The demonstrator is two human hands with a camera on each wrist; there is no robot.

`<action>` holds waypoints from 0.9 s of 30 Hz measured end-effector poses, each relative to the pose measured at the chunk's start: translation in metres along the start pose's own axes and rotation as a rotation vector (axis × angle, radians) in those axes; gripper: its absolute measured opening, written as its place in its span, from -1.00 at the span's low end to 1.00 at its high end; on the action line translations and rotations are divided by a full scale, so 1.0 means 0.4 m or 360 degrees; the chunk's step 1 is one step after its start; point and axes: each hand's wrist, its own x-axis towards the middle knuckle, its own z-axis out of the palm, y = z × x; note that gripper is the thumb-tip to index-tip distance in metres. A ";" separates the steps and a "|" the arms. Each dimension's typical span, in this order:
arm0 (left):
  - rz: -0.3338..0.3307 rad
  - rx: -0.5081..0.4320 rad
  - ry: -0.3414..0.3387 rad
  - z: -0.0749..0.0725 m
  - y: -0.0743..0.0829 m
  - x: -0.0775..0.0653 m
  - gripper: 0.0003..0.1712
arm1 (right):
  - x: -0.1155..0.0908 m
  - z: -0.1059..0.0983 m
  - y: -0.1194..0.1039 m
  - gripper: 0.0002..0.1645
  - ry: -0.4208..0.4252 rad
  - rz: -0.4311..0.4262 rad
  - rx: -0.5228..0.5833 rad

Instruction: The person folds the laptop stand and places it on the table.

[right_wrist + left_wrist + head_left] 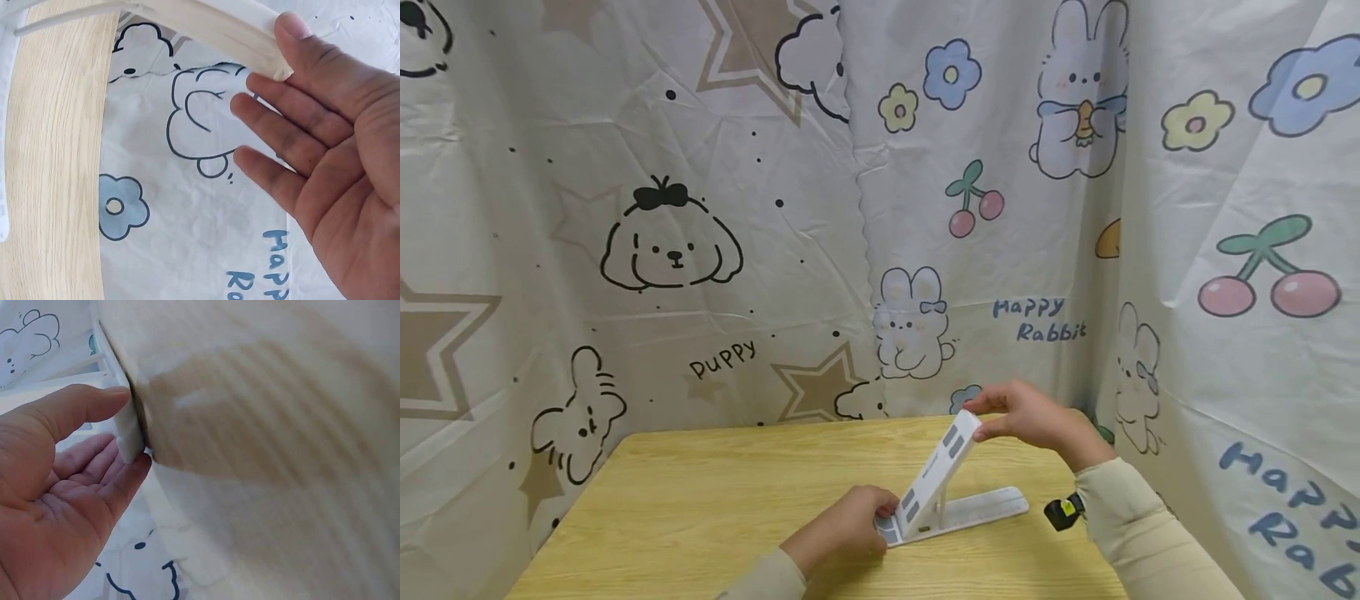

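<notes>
A white folding stand (934, 473) with grey pads rests on the table, its upper panel tilted up from a long flat base (988, 506) and a thin strut beneath. My left hand (850, 523) pinches the hinged end of the base. In the left wrist view, the thumb lies on one side of the white end (129, 434) and the fingers on the other. My right hand (1033, 419) grips the panel's raised top end between thumb and fingers. The right wrist view shows the panel's underside (234, 37) at the thumb, with the other fingers spread below it.
The stand is on a light wood-patterned table (722, 492). A printed curtain (790, 250) with puppies, rabbits and flowers hangs behind the table and along both sides. A small black object (1063, 512) is at the right sleeve's cuff.
</notes>
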 end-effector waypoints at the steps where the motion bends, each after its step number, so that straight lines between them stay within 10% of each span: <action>1: 0.0003 -0.0004 -0.0008 -0.003 -0.001 -0.001 -0.34 | -0.003 0.005 -0.002 -0.54 0.0019 0.0012 -0.0010; 27: 0.0187 0.0099 0.0011 -0.080 -0.105 -0.081 -0.34 | 0.009 0.126 -0.065 -0.49 0.0181 -0.0061 -0.0006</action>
